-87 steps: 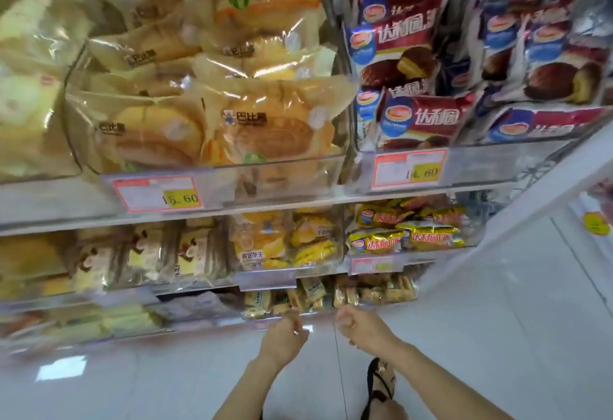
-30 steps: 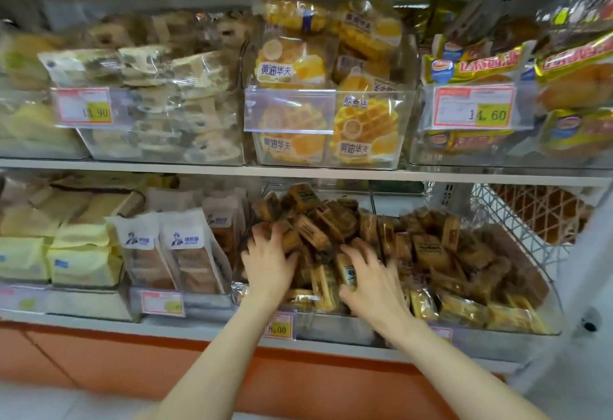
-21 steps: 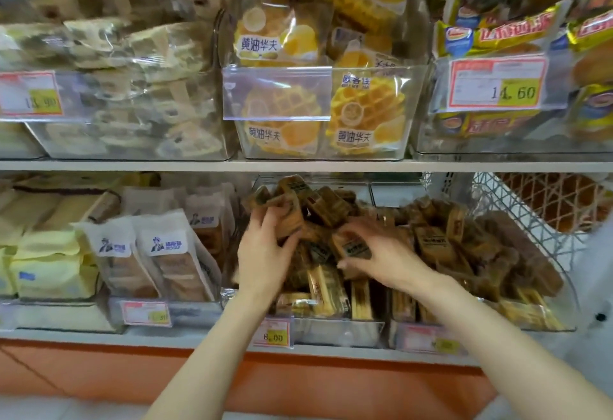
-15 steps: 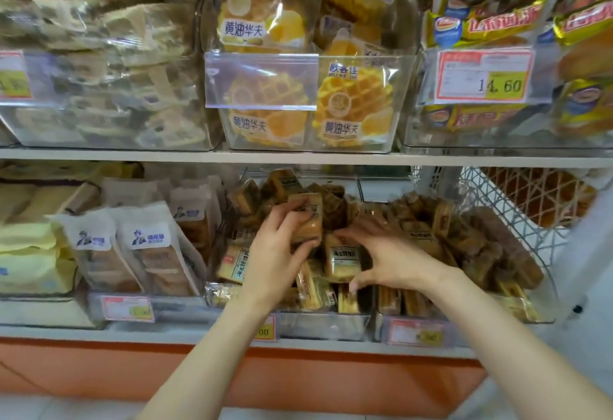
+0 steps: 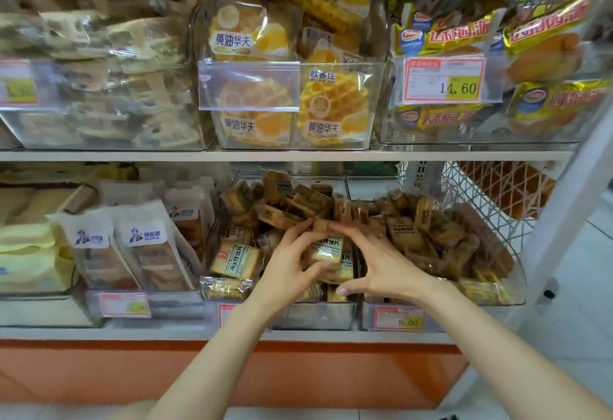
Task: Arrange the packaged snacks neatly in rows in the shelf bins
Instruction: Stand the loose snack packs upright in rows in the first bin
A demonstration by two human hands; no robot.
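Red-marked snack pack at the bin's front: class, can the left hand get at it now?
Probably yes: the red-marked pack stands exposed just beside the left hand, nothing over it, though that hand grips a second pack.

Waffle packets (image 5: pixel 331 104) read 黄油华夫 and OU KE JIA — upper price tag (image 5: pixel 444 79) 14.60, lower price tag (image 5: pixel 398 319) 8.00.

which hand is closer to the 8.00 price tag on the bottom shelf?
Right. The right hand sits just above and left of the 8.00 price tag; the left hand is farther left, both gripping a snack packet.
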